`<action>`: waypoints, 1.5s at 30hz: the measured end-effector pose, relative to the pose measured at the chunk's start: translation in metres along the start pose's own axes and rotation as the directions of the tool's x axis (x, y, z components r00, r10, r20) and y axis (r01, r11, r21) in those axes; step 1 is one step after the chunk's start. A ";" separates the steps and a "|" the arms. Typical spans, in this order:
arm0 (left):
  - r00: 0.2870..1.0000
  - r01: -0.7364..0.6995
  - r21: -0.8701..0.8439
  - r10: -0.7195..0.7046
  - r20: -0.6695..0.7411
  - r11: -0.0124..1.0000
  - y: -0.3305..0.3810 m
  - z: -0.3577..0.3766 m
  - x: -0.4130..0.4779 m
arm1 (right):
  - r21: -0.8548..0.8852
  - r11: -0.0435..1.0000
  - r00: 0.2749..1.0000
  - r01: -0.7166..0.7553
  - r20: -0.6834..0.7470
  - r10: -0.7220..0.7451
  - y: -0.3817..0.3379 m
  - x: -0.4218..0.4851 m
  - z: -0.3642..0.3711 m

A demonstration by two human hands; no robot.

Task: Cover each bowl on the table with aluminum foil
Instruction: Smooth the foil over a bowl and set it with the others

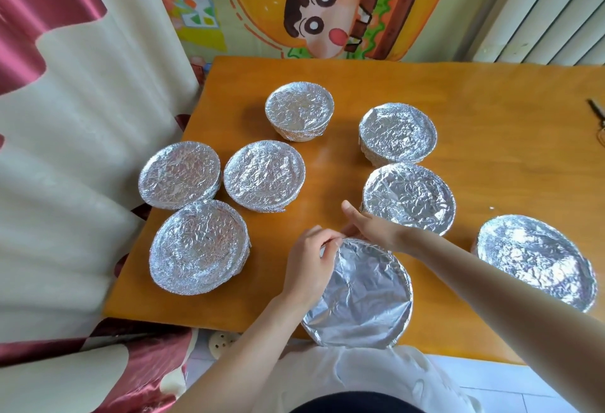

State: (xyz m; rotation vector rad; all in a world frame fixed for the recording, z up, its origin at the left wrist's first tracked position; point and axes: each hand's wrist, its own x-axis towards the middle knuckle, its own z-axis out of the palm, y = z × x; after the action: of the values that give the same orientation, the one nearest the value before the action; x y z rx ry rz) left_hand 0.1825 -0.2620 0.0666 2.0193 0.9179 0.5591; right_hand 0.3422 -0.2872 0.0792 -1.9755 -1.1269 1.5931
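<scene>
Eight foil-covered bowls stand on the orange counter (491,137), seven beyond the nearest bowl (363,301) at the front edge. The left hand (309,265) and right hand (376,229) curl their fingers at its far rim, seemingly pinching the foil (353,262).

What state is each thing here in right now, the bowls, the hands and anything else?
Near bowl: foil on, far edge held by both hands.
Seven other bowls: foil-covered, untouched.
Left-hand grip: fingers curled on that foil edge.
Right-hand grip: at same edge, fingers hidden.
Scissors: lying untouched, far right.
</scene>
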 end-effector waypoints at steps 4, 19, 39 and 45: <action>0.998 -0.064 0.003 0.064 -0.001 0.998 0.009 0.003 0.001 | -0.024 0.999 0.998 -0.045 0.040 0.046 -0.001 0.005 -0.002; 0.999 -0.026 0.028 0.027 -0.039 0.999 -0.005 0.002 -0.004 | -0.033 0.998 0.994 0.044 -0.101 -0.047 0.014 -0.018 0.005; 0.938 0.305 0.010 -0.298 -0.176 0.952 -0.037 -0.006 -0.020 | -0.326 0.931 0.894 0.165 -0.350 -0.281 0.013 0.005 0.044; 0.916 0.386 0.053 -0.376 -0.136 0.921 -0.045 -0.008 -0.021 | -0.314 0.937 0.909 0.151 -0.328 -0.257 0.014 0.011 0.051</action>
State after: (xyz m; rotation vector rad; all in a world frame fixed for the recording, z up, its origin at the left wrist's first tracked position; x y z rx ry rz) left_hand 0.1463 -0.2570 0.0328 1.8195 1.3904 0.4363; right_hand 0.2998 -0.2971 0.0467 -2.1262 -1.4085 0.9460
